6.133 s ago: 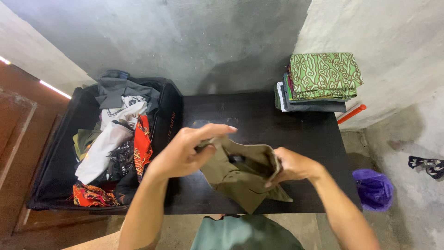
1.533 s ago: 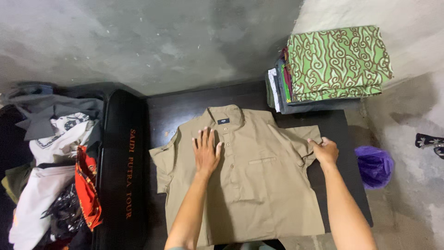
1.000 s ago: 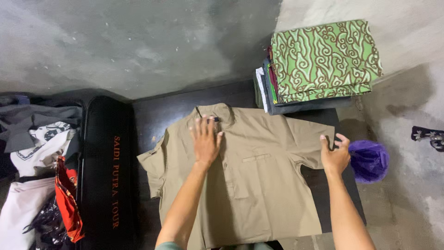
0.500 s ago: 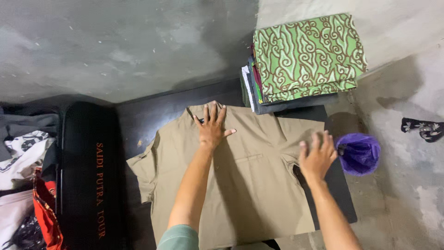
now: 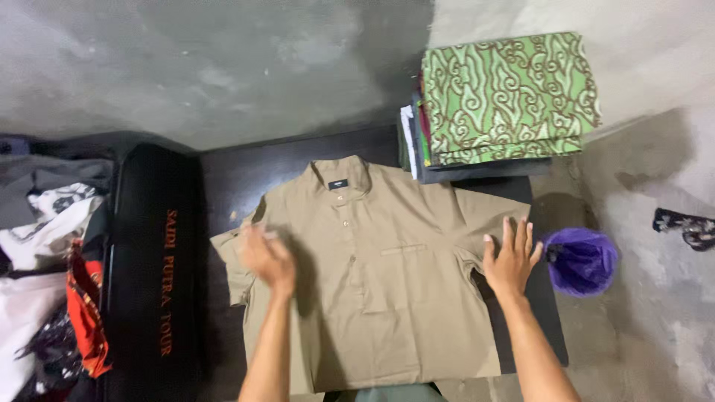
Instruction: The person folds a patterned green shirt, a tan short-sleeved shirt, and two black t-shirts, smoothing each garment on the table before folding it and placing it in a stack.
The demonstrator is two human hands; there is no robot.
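Moved since half a second ago: left hand, from the collar down to the shirt's left chest near the sleeve; right hand, little changed at the opposite sleeve.

Item: tan short-sleeved shirt, button front up, spread flat across a dark table, collar toward the wall, hem at the near edge.

Left hand: blurred in motion, over the cloth; fingers look loose and grasp nothing, though contact cannot be confirmed.

Right hand: fingers spread flat, released, lying at the sleeve end and table edge.

Handling note, as judgement: smoothing goes best with flat palms stroked outward from the button line toward each sleeve, one hand anchoring while the other sweeps; the left sleeve looks rumpled and wants straightening.

Adjacent: stack of folded clothes, green patterned piece on top, at the far right corner; black suitcase of loose garments at left; purple bag on the floor at right.
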